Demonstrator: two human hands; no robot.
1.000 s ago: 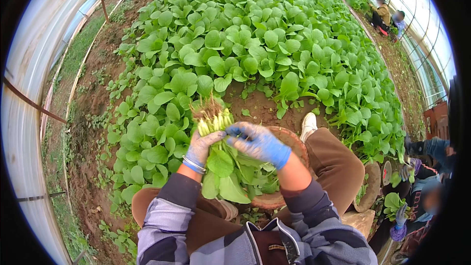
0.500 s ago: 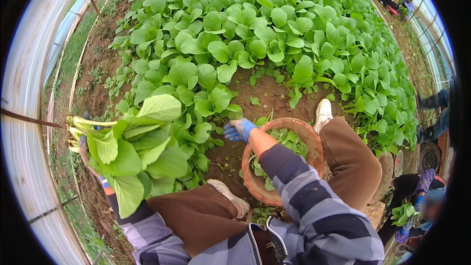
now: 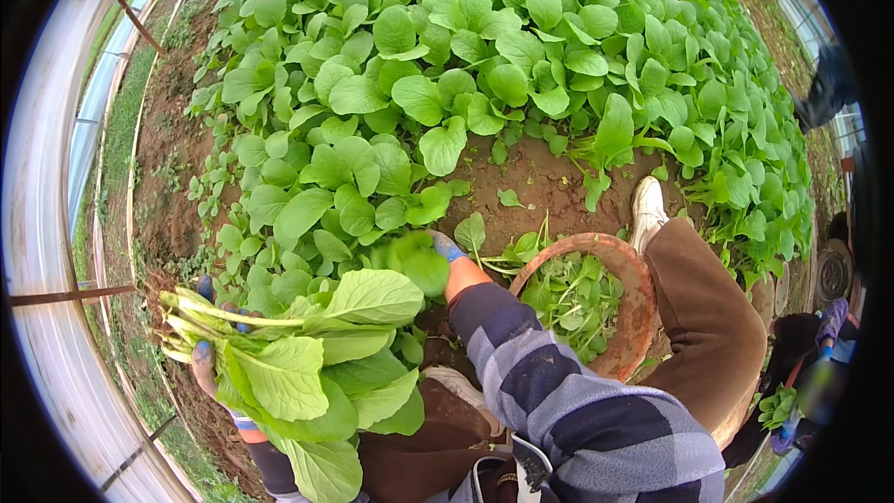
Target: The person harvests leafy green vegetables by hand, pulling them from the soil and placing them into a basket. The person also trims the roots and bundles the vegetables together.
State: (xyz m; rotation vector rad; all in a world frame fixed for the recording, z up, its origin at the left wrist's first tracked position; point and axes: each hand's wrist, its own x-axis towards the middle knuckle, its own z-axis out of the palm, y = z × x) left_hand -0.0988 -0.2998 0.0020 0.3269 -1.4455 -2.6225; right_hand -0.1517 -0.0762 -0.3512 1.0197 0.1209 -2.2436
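Note:
At the left, my left hand (image 3: 207, 354) is closed around the stems of a thick bunch of leafy greens (image 3: 289, 377). The pale stems and soil-stained roots point left, while the broad leaves spread to the right. My right hand (image 3: 449, 250), in a blue-coated glove, is among the plants at the near edge of the growing greens (image 3: 419, 98). A motion-blurred leaf (image 3: 410, 261) covers its fingers, so their grip is hidden. Just right of that forearm stands a round reddish-brown tub (image 3: 636, 303) with loose green leaves (image 3: 577, 307) inside.
My white shoe (image 3: 649, 210) is beside the tub on brown soil (image 3: 540, 186). A plastic greenhouse wall (image 3: 47, 224) with metal rods runs along the left. At the lower right, another person's gloved hand (image 3: 787, 433) is beside a bunch of greens (image 3: 776, 407); more people are along the right edge.
My right hand has moved left into the plants, and a leaf there now blurs with motion. The bunch in my left hand sits lower and further right in view, which has shifted.

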